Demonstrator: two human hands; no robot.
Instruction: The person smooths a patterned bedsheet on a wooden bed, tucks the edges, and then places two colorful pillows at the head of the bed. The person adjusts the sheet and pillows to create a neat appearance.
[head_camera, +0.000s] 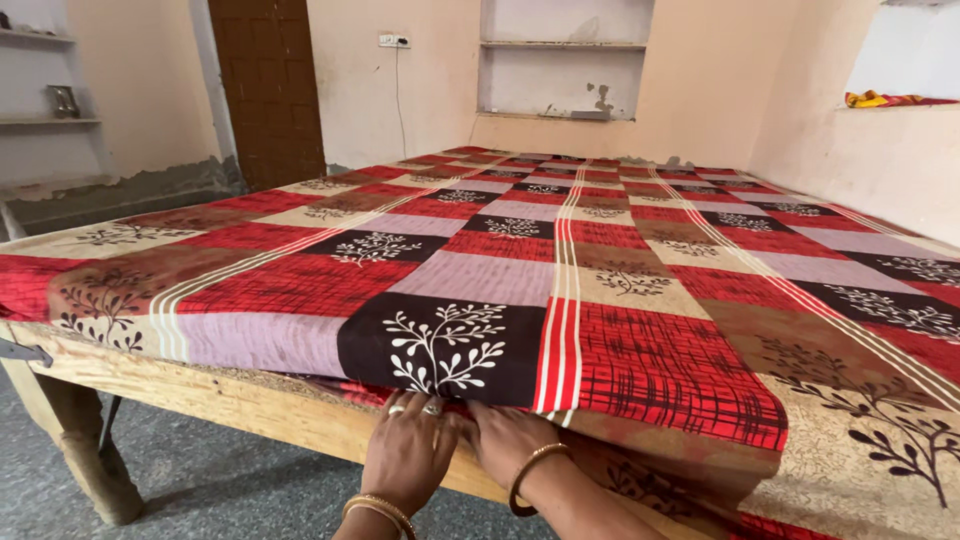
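A patchwork bedsheet (560, 250) in red, brown, lilac and cream squares with leaf prints covers a mattress on a wooden bed frame (230, 400). My left hand (405, 455), with rings and gold bangles, presses on the sheet's near edge, fingers pushed under the mattress. My right hand (505, 440), with one bangle, lies right beside it, fingers also tucked beneath the sheet's edge. Both hands' fingertips are hidden under the fabric. At the right, the sheet corner (860, 470) hangs loose over the edge.
A brown wooden door (268, 90) stands at the back left. Wall shelves (560, 60) are set in the far wall, and shelves (45, 110) at the left. A ledge (890, 100) with coloured cloth is at the right. Grey floor (200, 480) lies beside the bed leg (90, 460).
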